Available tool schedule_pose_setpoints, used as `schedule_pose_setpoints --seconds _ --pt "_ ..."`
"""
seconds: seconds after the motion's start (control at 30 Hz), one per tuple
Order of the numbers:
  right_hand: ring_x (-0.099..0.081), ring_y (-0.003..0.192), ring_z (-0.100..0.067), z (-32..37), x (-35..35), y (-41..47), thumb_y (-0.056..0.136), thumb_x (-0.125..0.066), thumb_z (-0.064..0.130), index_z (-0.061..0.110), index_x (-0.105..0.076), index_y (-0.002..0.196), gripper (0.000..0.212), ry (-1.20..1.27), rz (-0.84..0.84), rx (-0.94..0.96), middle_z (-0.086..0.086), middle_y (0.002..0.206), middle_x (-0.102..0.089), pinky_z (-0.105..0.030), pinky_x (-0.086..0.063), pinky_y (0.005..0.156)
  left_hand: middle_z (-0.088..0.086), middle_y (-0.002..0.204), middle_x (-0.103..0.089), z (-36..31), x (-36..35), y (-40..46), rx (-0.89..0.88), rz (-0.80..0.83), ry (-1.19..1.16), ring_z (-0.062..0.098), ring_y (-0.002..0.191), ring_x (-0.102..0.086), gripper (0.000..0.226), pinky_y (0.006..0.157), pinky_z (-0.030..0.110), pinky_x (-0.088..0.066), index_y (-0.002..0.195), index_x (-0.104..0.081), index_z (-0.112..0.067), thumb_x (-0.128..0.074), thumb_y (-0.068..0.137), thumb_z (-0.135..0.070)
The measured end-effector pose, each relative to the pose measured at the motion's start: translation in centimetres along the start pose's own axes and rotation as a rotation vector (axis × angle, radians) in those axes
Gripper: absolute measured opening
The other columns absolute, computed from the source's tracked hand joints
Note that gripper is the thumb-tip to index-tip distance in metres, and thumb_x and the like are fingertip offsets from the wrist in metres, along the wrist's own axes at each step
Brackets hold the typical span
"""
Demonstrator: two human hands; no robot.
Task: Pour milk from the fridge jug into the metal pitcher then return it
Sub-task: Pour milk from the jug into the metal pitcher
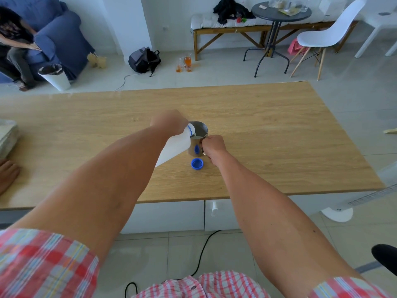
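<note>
- Cap [197, 163] risk first: blue lid lies loose on the tabletop [279, 125], just beside the pitcher base on the near side. A forearm sweep when the jug comes back could knock it off the near edge; then the jug goes back unsealed.
- Jug [171, 150]: white plastic, tipped steeply, neck over the pitcher rim, left hand [169, 123] wrapped round its upper end near the neck. Grip that high leaves the heavy body hanging toward the person; a slip or sudden glug would likely swing the stream past the rim.
- Metal pitcher [198, 137]: stands mid-tabletop, right hand [213, 145] clenched on its handle. Milk is visible inside, well up the wall. Overfill looks like the main hazard if the tilt is not eased soon.
- Spout contact: can't tell whether the neck touches the rim. If it rests there, pushing could tip the pitcher despite the handle hold.
- Far side: nothing near enough to interfere.
</note>
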State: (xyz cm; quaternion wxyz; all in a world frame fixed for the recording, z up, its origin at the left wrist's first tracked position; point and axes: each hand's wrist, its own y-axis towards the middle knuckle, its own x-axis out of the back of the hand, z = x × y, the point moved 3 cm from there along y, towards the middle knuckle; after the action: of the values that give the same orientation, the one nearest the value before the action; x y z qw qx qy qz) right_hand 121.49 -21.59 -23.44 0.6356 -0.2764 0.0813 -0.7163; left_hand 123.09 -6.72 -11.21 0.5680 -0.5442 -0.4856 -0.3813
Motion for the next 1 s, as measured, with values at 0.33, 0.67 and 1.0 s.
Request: schedule_pose_setpoints --seconds 0.33,0.67,1.0 --pt "-0.041 0.061 -0.022 0.09 0.06 -0.17 0.088 -0.047 0.003 0.012 -0.063 0.087 0.018 -0.011 0.004 0.003 -0.007 0.077 -0.056 -0.028 -0.029 0.051 0.005 0.083 -0.054 -0.03 -0.13 0.12 0.0 0.002 -0.003 0.03 0.09 -0.058 0.027 0.074 0.036 -0.041 0.099 -0.061 -0.013 -0.043 0.099 -0.033" --pt "-0.036 0.058 -0.02 0.13 0.34 -0.43 0.089 -0.045 0.002 0.014 -0.053 0.077 0.018 -0.023 -0.004 0.0 -0.004 0.07 -0.05 -0.028 -0.028 0.05 0.005 0.083 -0.054 0.01 -0.3 0.37 -0.01 -0.007 0.001 0.03 0.09 -0.059 0.026 0.073 0.037 -0.04 0.099 -0.06 -0.014 -0.043 0.099 -0.033" --pt "-0.038 0.059 -0.021 0.17 0.15 -0.42 0.086 -0.046 0.002 0.012 -0.059 0.086 0.016 -0.021 0.001 0.009 -0.007 0.076 -0.053 -0.028 -0.028 0.05 0.005 0.083 -0.054 0.01 -0.25 0.41 -0.016 -0.005 0.003 0.031 0.089 -0.06 0.027 0.072 0.037 -0.041 0.099 -0.06 -0.013 -0.043 0.099 -0.034"
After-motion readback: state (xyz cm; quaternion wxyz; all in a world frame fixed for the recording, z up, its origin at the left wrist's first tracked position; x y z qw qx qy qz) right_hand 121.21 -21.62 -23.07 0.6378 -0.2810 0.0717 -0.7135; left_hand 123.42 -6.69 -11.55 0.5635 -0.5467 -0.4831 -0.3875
